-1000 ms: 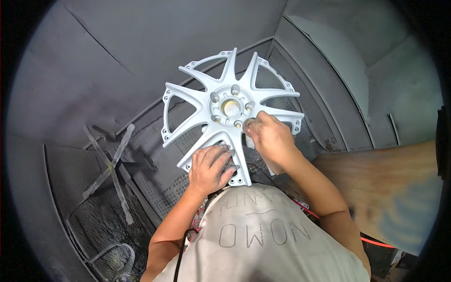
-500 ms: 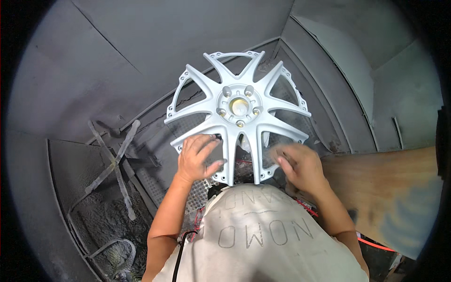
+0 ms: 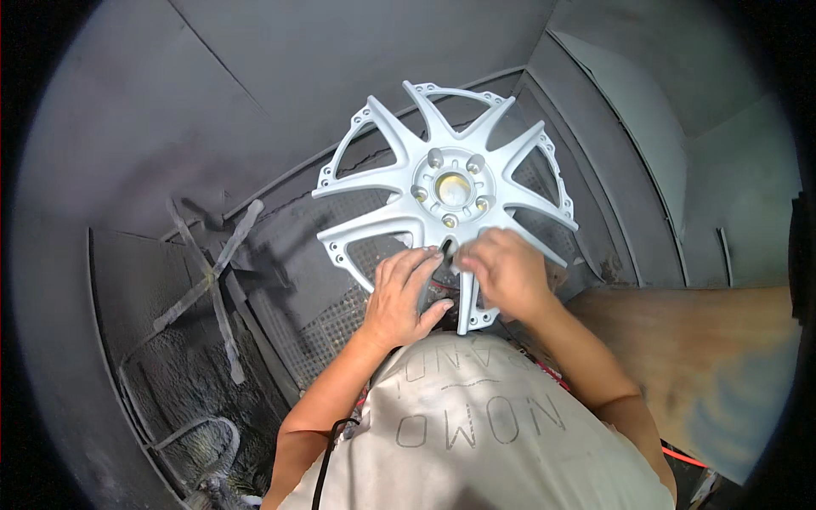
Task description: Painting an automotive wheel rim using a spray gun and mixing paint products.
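A silver multi-spoke wheel face (image 3: 399,223) is in front of me, with bolt holes around its round hub opening. My left hand (image 3: 399,297) lies over a lower spoke left of centre, fingers stretched forward and thumb apart. Close beside it, my right hand (image 3: 508,274) is over the lower spokes just below the hub. Its fingers are curled together and smeared by motion. Whatever might be between them cannot be made out. What supports the wheel face from below is hidden.
A cross-shaped stand (image 3: 210,276) with grey-coated arms is at the left. Dark grey panels (image 3: 280,51) enclose the far side. A wooden board (image 3: 680,340) lies at the right, and perforated grating (image 3: 319,327) shows below the wheel face.
Both hands have moved in toward the middle, below the hub. My right hand has come left from the outer right rim area. The whole view has shifted and tilted slightly.
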### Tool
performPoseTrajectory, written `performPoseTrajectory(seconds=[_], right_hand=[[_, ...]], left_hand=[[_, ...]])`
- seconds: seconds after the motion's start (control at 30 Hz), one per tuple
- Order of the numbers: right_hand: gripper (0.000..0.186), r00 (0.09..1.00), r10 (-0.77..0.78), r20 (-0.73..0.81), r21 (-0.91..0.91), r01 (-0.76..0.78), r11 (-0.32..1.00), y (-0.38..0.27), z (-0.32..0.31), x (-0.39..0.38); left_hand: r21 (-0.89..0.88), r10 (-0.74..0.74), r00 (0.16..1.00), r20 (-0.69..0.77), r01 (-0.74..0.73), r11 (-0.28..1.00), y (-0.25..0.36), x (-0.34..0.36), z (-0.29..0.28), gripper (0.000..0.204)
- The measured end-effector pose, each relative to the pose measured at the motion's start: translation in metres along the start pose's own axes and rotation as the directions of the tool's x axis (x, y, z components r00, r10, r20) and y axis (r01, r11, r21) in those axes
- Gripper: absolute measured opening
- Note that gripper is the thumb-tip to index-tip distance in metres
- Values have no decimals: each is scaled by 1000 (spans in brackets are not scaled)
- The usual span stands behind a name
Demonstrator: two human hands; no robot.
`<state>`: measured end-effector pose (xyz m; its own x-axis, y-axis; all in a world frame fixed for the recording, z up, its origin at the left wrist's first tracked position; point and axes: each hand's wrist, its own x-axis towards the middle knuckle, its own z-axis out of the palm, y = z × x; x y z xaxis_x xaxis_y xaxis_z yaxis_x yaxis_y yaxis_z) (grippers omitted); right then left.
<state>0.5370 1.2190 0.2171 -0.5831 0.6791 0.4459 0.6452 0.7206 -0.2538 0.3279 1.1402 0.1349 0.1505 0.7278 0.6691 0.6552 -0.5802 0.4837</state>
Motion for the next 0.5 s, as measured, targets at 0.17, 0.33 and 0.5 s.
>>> performPoseTrajectory(seconds=[0.17, 0.33, 0.5], right_hand=[[5, 990, 13, -143, -69, -23, 997, 5, 5, 29], [9, 983, 124, 132, 63, -134, 989, -11, -8, 8], [8, 993, 54, -109, -47, -60, 997, 7, 5, 34]], left_hand=[[-21, 9, 1000, 18, -9, 1000, -4, 7, -2, 74], [26, -33, 998, 50, 32, 999, -16, 15, 1, 84], [31, -24, 998, 60, 22, 999, -13, 18, -3, 89]])
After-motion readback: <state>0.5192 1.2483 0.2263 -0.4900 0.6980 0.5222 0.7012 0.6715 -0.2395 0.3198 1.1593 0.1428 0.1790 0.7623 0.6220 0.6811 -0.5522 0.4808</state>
